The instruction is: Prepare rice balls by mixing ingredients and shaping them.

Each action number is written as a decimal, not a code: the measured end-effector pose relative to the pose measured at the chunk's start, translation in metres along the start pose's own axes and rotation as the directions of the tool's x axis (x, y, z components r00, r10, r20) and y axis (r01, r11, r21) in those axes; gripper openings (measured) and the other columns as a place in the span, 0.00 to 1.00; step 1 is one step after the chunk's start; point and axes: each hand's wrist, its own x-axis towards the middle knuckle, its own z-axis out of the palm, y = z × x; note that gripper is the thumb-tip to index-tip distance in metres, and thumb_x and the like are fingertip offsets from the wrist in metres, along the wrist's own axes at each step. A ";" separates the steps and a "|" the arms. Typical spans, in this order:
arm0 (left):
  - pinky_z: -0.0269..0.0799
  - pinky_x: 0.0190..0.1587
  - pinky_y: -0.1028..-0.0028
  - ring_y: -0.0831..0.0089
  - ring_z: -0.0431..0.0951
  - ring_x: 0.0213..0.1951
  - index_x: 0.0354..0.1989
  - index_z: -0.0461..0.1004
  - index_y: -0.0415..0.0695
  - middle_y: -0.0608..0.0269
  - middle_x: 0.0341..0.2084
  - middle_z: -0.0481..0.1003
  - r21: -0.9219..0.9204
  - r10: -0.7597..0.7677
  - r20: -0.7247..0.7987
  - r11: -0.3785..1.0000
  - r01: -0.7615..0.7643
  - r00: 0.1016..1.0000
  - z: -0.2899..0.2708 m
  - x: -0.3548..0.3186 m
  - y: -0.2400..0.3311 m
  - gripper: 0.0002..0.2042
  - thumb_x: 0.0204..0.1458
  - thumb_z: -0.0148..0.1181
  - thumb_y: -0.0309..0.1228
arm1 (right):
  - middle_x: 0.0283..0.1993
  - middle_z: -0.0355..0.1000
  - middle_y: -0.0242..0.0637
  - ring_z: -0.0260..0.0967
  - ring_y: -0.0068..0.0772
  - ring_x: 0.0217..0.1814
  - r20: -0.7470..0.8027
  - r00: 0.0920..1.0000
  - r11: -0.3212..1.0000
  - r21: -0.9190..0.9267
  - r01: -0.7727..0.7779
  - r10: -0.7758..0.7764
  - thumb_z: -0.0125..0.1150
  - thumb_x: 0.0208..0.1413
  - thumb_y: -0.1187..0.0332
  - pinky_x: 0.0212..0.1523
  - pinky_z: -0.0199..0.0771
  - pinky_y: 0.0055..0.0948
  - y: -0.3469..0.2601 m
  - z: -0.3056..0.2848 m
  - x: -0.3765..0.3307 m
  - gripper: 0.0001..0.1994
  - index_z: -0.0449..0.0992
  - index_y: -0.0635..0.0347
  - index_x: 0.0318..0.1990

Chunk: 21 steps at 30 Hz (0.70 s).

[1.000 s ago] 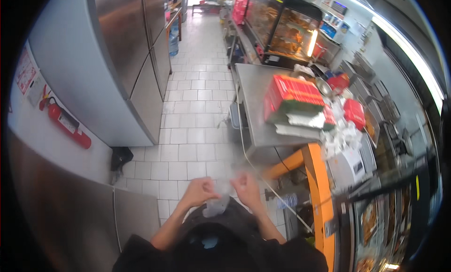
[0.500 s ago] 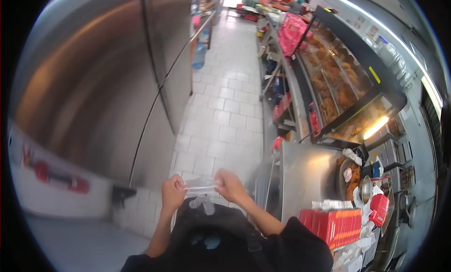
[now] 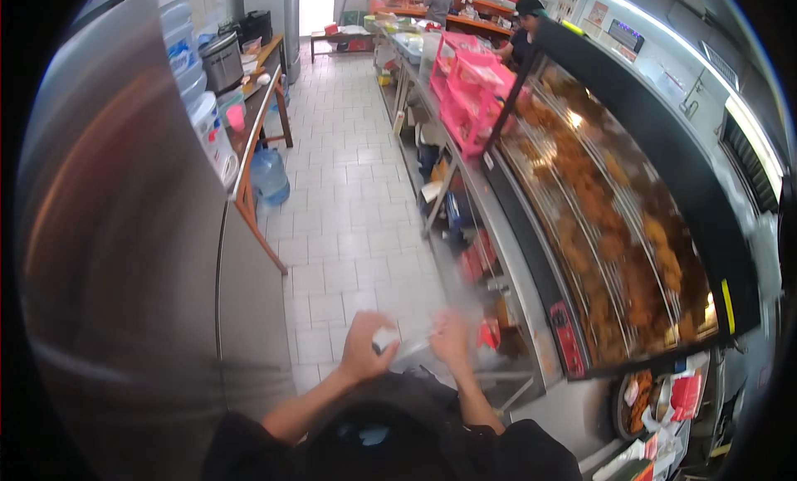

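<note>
Clear plastic (image 3: 415, 348) lies between half-curled hands (image 3: 362, 353), grip unclear, above tiled floor (image 3: 349, 224) edged by a counter (image 3: 521, 302).

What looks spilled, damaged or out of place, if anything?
Nothing spilled or damaged stands out. Mildly odd: a large blue water bottle sits directly on the tiled floor at the aisle's left edge, where it might get kicked. The clear plastic between the left hand and right hand is too blurred to check.

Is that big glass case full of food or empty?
Not empty: the glass case has lots of food in it. Brown pieces show in long rows through the glass.
</note>
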 end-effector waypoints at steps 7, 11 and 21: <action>0.67 0.40 0.62 0.55 0.70 0.39 0.39 0.69 0.39 0.53 0.32 0.69 0.439 0.125 -0.158 0.897 -0.044 0.979 -0.105 0.180 -0.088 0.13 0.44 0.61 0.26 | 0.33 0.73 0.50 0.73 0.48 0.37 0.566 0.821 0.988 0.151 -0.015 -0.074 0.56 0.45 0.75 0.38 0.72 0.39 -0.113 0.170 0.264 0.16 0.70 0.60 0.44; 0.67 0.40 0.64 0.57 0.70 0.39 0.38 0.71 0.40 0.54 0.34 0.70 0.661 0.203 -0.153 0.748 -0.052 0.967 -0.186 0.311 -0.129 0.12 0.44 0.60 0.27 | 0.27 0.74 0.45 0.75 0.44 0.32 0.674 0.718 0.985 0.093 0.148 -0.171 0.58 0.45 0.75 0.34 0.73 0.37 -0.129 0.273 0.415 0.16 0.70 0.60 0.44; 0.70 0.40 0.65 0.57 0.73 0.35 0.26 0.70 0.41 0.56 0.27 0.73 0.271 0.319 0.554 0.804 -0.529 0.769 -0.255 0.648 -0.263 0.08 0.51 0.56 0.33 | 0.39 0.76 0.51 0.73 0.51 0.44 0.544 0.830 0.992 -0.036 -0.123 0.123 0.59 0.51 0.65 0.44 0.72 0.42 -0.081 0.361 0.714 0.12 0.75 0.58 0.42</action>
